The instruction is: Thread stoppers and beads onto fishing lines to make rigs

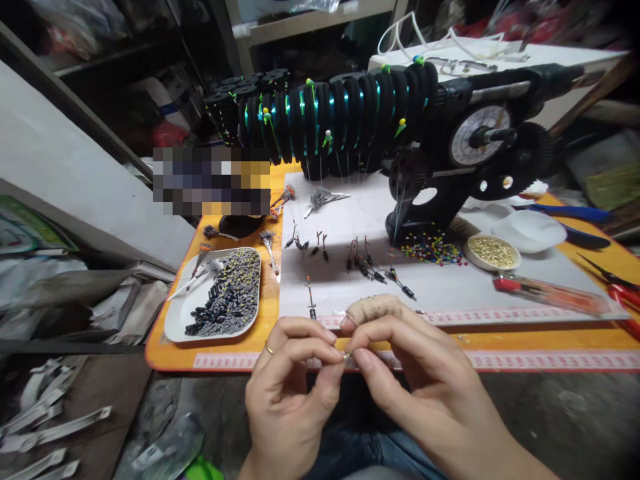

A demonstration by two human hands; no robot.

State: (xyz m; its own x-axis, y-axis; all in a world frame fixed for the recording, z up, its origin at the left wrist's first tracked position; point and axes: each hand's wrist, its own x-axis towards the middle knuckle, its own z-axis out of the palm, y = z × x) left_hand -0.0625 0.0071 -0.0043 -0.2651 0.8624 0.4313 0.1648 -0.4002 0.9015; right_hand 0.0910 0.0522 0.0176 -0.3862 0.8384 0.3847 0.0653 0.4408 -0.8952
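My left hand (295,393), with a ring on one finger, pinches a tiny shiny piece (346,357) between thumb and fingertips at the table's front edge. Touching or very near the same piece, the thumb and index finger of my right hand (420,380) are pinched together; one finger is wrapped in beige tape. What exactly the piece is stays too small to tell. Beyond the hands, several dark weights (367,267) on thin lines lie over a white sheet (450,293). A black machine with ribbed spools (345,110) stands above them.
At left sits a white tray (173,327) of grey and black pieces. Colourful beads (435,248), a small dish (517,264) of golden bits, a red cutter (550,293) and red-handled scissors (623,293) lie at right. Pink measuring tapes (550,361) run along the front.
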